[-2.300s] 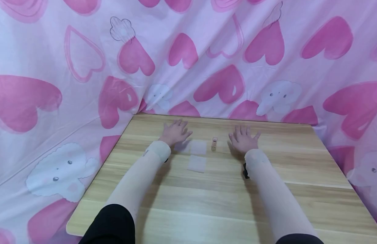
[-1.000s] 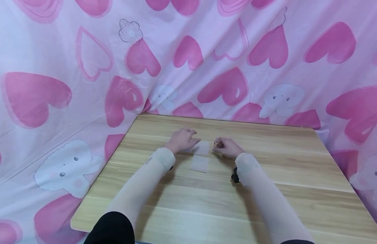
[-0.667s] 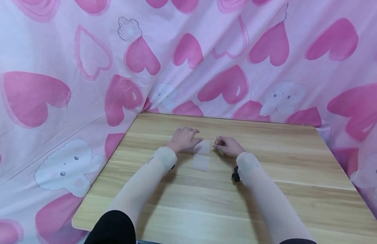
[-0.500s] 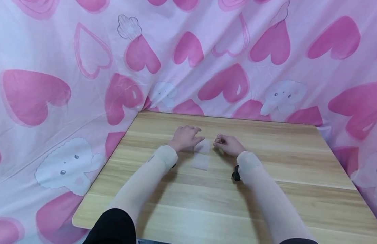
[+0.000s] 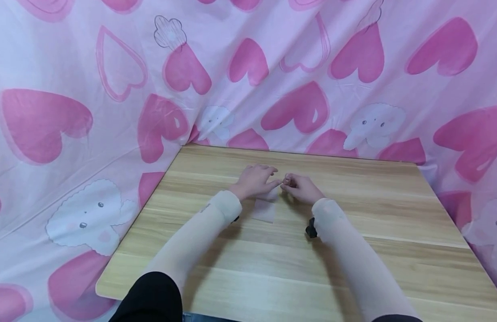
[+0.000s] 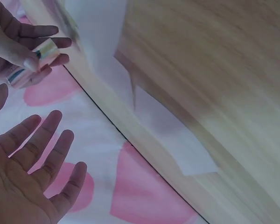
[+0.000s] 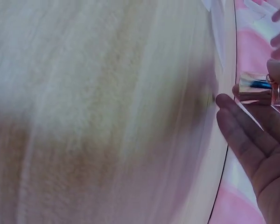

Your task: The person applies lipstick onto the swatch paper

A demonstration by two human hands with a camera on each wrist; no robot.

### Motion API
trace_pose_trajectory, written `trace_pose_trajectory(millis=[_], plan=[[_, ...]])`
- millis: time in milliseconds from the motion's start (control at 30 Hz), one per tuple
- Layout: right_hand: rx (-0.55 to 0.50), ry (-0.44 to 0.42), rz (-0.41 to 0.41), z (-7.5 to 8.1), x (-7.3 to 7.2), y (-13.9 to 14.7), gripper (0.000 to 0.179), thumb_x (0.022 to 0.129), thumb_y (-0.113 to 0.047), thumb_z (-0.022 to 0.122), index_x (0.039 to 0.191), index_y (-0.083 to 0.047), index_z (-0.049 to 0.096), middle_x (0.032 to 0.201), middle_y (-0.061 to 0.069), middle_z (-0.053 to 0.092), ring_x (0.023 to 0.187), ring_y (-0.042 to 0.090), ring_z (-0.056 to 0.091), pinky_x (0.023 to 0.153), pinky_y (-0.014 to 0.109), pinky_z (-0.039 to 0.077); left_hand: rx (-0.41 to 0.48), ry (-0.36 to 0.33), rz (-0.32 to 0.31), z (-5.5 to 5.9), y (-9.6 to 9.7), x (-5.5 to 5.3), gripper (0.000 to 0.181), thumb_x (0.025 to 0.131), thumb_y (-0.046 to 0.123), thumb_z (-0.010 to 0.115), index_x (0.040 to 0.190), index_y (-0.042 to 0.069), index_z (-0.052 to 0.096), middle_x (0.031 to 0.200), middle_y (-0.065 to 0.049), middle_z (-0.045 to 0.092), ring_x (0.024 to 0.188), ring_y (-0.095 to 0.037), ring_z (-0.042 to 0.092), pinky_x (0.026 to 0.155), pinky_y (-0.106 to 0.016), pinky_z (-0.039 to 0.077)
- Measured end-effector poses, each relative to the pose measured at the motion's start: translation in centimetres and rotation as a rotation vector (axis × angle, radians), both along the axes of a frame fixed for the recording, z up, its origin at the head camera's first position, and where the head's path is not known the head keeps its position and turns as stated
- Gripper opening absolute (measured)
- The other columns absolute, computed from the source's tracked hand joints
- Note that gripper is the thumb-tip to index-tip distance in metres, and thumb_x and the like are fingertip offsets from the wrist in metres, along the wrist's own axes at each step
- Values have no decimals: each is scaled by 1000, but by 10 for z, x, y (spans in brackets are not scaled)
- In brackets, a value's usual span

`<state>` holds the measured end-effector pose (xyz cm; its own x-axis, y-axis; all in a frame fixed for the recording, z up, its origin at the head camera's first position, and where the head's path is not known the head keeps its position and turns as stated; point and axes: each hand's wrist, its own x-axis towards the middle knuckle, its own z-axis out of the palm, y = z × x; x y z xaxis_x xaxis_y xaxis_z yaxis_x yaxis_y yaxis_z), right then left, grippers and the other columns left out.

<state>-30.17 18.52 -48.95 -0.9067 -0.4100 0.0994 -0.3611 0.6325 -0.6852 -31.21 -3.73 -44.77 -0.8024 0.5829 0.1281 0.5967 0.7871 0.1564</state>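
My right hand pinches a small shiny pinkish-gold tube, lipstick-like, between thumb and fingers above the table. In the left wrist view the tube lies across the right hand's fingers, with clear and gold parts. My left hand is held palm down just to its left, fingers extended and spread, holding nothing; its thumb tip comes close to the right fingertips, and whether they touch I cannot tell. Below the hands, thin white paper squares lie on the table, partly hidden by the left hand.
The wood-grain table stretches out on all sides of the hands. A pink and white heart-print curtain hangs along its back and left edges. A black wrist camera sits under the right wrist.
From lying flat on the table, my right hand has picked up the tube and lifted it slightly. My left hand has moved right toward it, covering more of the paper squares.
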Motion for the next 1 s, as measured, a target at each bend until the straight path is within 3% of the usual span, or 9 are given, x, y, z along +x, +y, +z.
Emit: trace_pose_trajectory(millis=[133,467,1000], plan=[[-7,-1,15,1,0,-1,9,99,-24,66,104,-16,65,103,2,72,96,19,66,87,39,54,-3,30,-31,0,5,1,55,101,56,49,140,19,57,127,4,68,117,-18,62,97,-42,49],[50,62,18,7,5,-2,20,98,-22,68,115,-13,67,100,4,71,88,19,65,81,40,55,20,80,-100,4,12,2,47,100,52,55,134,19,61,114,5,70,100,-13,65,89,-35,51],[37,58,30,9,5,-2,13,98,-26,67,107,-17,71,92,-2,70,81,16,62,75,37,52,-10,106,-132,10,16,1,24,98,42,64,110,21,67,102,9,67,84,-8,61,72,-26,51]])
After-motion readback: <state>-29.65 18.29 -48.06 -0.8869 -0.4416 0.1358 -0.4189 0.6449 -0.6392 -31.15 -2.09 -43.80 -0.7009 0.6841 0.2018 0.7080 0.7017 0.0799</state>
